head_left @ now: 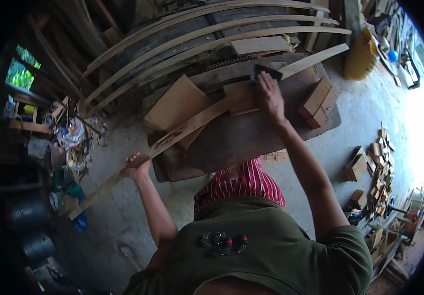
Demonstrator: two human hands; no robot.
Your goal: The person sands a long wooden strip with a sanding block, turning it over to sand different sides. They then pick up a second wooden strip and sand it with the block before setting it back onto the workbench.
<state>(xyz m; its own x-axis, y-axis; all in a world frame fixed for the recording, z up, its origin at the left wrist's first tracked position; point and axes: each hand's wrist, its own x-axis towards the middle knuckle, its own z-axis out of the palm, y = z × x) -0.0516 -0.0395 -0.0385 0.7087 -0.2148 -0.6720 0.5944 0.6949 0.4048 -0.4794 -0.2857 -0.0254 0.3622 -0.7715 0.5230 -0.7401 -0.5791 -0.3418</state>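
Note:
A long, slightly curved wooden strip (pixel 197 121) lies slantwise across a low dark table (pixel 212 147). Toward its lower left end, past the table edge, my left hand (pixel 135 167) is closed around it. A dark brown patch shows beside those fingers; what it is, I cannot make out. Dark markings are on the strip's face. At the upper right, my right hand (pixel 272 98) presses a dark flat pad (pixel 274 72), like sandpaper, down on the strip, fingers close together. A small wooden board (pixel 240 96) lies under the strip there.
A square wooden board (pixel 178 104) and a wooden block (pixel 316 101) lie on the table. Several curved strips (pixel 217 32) rest behind it. A yellow sack (pixel 360 56) stands at the upper right. Wood offcuts (pixel 379 157) litter the floor at right; dark metal canisters (pixel 25 211) stand at left.

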